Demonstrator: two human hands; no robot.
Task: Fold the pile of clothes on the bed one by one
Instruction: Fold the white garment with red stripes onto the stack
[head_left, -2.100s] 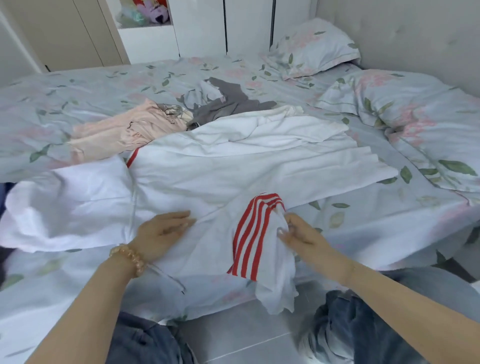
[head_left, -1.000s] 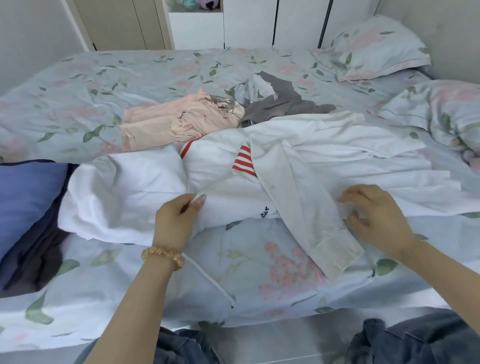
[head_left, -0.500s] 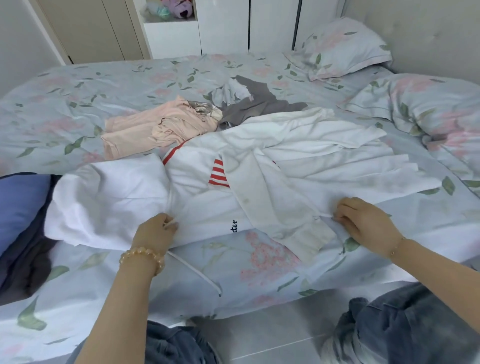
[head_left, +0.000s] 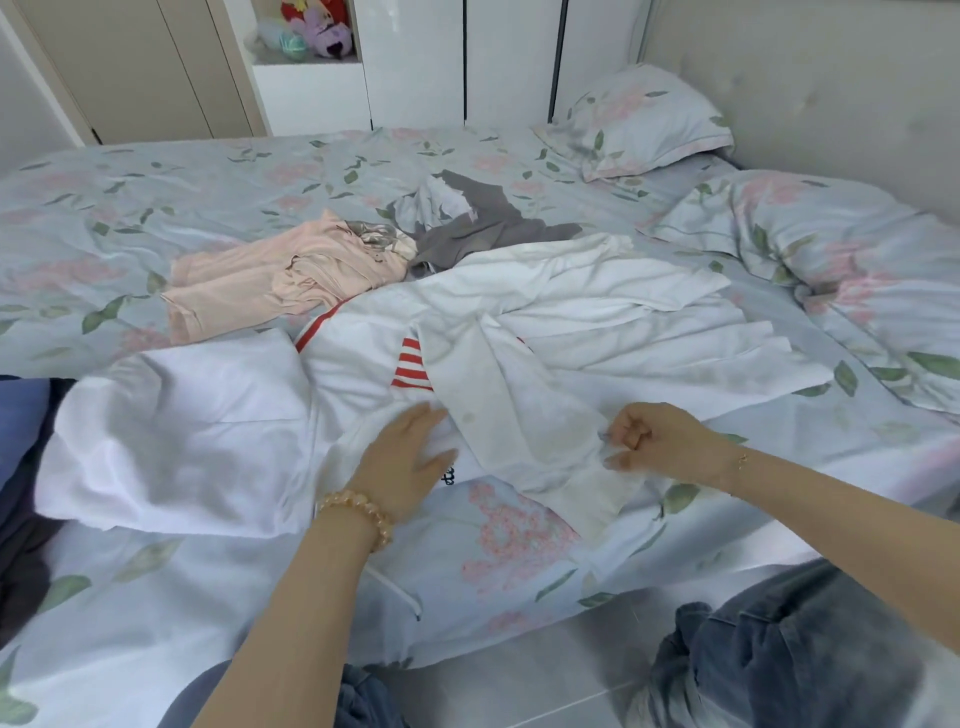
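Hands on creased white jacket (head_left: 545, 332) — left hand (head_left: 408, 457) pressing flat, right hand (head_left: 660, 441) pinching its sleeve (head_left: 519, 415).

The bed (head_left: 156, 208) wears a pale blue sheet printed with pink blossoms and green leaves; the pillow (head_left: 639, 119) carries the same print; the garment (head_left: 519, 395) lying nearest is white, with red-and-white stripes on one panel and a red band along an edge; behind it lies a peach-pink garment (head_left: 260, 286), and beside that a grey garment (head_left: 488, 223); the bracelet (head_left: 358, 514) has amber-yellow beads; the jeans (head_left: 805, 649) are faded blue; the wardrobe (head_left: 415, 62) is white.
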